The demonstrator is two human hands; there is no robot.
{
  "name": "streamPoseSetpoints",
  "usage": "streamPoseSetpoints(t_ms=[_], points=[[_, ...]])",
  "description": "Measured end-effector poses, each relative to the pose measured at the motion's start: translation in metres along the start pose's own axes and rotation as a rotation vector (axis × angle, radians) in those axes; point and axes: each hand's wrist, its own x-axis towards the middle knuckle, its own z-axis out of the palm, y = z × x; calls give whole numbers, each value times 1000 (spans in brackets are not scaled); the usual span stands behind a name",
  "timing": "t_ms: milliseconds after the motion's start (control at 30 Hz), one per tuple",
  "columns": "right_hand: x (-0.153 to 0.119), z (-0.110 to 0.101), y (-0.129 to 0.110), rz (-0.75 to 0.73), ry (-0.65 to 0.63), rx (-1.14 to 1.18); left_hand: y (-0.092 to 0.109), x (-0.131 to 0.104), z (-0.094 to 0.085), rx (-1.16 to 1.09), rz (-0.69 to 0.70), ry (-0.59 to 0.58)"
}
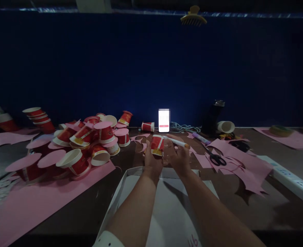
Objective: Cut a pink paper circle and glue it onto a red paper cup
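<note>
My left hand (152, 163) is closed around a red paper cup (157, 145) with a white stripe and a yellow patch. Close to its right, my right hand (179, 158) grips a white pen-like stick (176, 141) with an orange-brown end. The stick's other end points at the cup's upper edge; whether it touches cannot be made out. Both hands are above the far end of a shallow white box lid (172, 209). Behind them a lit phone (164, 120) stands upright, with a red paper cup (148, 127) lying on its side to the left.
Several red cups, some topped with pink paper discs (104, 125), crowd the left over a pink sheet (45, 202). At right lie black scissors (217, 160), pink paper scraps (244, 164), a purple tube (201, 138) and a white power strip (290, 178). A dark bottle (211, 118) stands behind.
</note>
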Motion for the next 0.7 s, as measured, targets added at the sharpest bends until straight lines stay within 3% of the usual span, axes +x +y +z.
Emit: streamPoseSetpoints(t_ms=[133, 267, 700], points=[[0, 1, 4, -99, -33, -56, -2, 1, -1, 9, -10, 38], [-2, 1, 4, -105, -71, -115, -5, 4, -4, 31, 4, 63], [-2, 5, 6, -158, -75, -255, -13, 5, -4, 71, 88, 15]])
